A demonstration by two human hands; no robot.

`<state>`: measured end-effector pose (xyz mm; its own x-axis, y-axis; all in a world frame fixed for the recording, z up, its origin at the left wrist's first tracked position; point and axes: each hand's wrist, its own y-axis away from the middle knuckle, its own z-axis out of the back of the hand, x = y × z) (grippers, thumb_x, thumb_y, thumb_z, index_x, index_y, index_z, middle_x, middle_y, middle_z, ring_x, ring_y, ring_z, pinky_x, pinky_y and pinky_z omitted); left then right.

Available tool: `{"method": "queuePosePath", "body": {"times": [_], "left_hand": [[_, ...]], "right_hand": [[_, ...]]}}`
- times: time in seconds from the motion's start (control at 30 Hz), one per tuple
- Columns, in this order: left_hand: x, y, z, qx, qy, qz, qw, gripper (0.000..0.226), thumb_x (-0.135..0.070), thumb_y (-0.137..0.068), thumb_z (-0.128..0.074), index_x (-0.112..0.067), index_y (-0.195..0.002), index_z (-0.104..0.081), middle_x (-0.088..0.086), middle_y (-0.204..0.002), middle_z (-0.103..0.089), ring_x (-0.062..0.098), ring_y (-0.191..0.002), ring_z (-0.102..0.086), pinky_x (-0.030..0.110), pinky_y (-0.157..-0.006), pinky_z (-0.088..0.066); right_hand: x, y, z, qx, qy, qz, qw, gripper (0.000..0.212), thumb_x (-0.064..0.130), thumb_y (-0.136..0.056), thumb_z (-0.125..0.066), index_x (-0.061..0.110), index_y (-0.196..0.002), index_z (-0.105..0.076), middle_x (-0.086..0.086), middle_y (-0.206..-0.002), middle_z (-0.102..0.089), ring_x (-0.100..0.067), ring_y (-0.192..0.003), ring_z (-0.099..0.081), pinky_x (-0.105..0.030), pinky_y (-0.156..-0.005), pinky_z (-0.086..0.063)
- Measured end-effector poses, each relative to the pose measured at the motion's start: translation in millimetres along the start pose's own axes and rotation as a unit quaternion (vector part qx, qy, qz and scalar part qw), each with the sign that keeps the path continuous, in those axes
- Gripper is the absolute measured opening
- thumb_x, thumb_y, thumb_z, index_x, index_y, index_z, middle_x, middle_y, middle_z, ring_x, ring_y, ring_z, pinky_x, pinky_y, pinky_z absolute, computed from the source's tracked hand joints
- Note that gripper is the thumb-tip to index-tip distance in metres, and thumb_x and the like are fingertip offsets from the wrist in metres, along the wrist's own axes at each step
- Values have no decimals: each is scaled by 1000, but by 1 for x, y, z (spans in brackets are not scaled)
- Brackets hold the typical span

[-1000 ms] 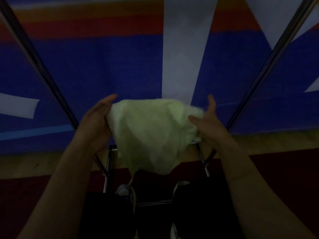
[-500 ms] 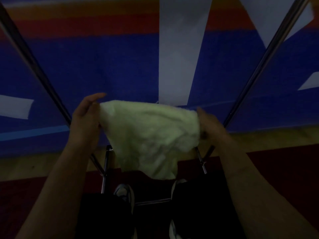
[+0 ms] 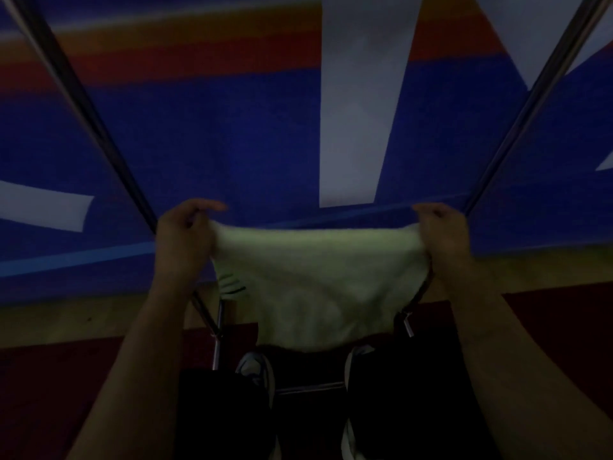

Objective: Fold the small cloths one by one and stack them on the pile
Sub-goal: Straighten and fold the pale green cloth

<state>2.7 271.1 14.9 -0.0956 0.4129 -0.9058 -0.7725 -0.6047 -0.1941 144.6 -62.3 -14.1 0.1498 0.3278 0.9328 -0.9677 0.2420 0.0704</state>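
Note:
A pale yellow-green small cloth (image 3: 315, 280) hangs spread out in the air in front of me, its top edge pulled taut. My left hand (image 3: 184, 240) pinches its upper left corner. My right hand (image 3: 444, 234) pinches the upper right corner. The cloth's lower edge hangs loose above my legs. A few dark stripes mark the cloth near its left side. No pile of folded cloths is in view.
The scene is dim. A blue panel (image 3: 199, 144) with white, red and orange stripes fills the background. Dark metal poles (image 3: 83, 104) slant in from both upper corners. Below are my dark trousers, shoes (image 3: 257, 373) and a dark red floor.
My hands have moved apart and stretched the bunched cloth out wide and flat. Both hands now pinch its top corners, and the cloth hangs as a sheet.

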Motion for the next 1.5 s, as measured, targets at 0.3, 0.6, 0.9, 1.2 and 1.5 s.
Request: {"method": "queuePosePath", "body": {"times": [0.3,0.6,0.9,1.2,1.5], "left_hand": [[25,-7,14,130,-182,112,968,20,-20,-98,-58,-16,-114,-69,7,-119,-67,26,-109,-61,33,-91,-46],[-2,-1,11,281,-337,151,886,21,-30,-102,-51,-22,-109,-70,8,-126,-61,20,-101,-57,30,-86,-38],[4,12,7,363,-398,173,825,54,-54,-102,-33,-17,-130,-61,11,-144,-52,27,-124,-51,32,-100,-37],[8,14,-5,386,-416,169,806,62,-57,-102,-31,-17,-147,-44,10,-155,-39,27,-139,-39,34,-112,-30],[16,4,0,358,-401,160,828,78,-72,-89,-42,-16,-142,-52,9,-149,-46,28,-131,-47,36,-106,-37]], "right_hand": [[7,17,2,90,-20,113,989,23,25,-101,-52,24,-116,-70,12,-109,-64,-10,-103,-59,-32,-90,-52],[7,21,1,116,24,150,982,23,29,-99,-56,16,-108,-73,2,-106,-69,-8,-96,-63,-40,-93,-54],[4,24,3,124,102,148,976,40,55,-96,-49,26,-90,-77,21,-81,-62,17,-72,-54,-11,-66,-39],[13,29,-2,97,51,87,990,46,55,-99,-42,23,-97,-75,10,-88,-62,0,-74,-52,-24,-70,-42],[14,33,1,104,55,50,992,60,62,-99,-34,23,-90,-78,8,-87,-61,-4,-74,-51,-26,-76,-40]]}}
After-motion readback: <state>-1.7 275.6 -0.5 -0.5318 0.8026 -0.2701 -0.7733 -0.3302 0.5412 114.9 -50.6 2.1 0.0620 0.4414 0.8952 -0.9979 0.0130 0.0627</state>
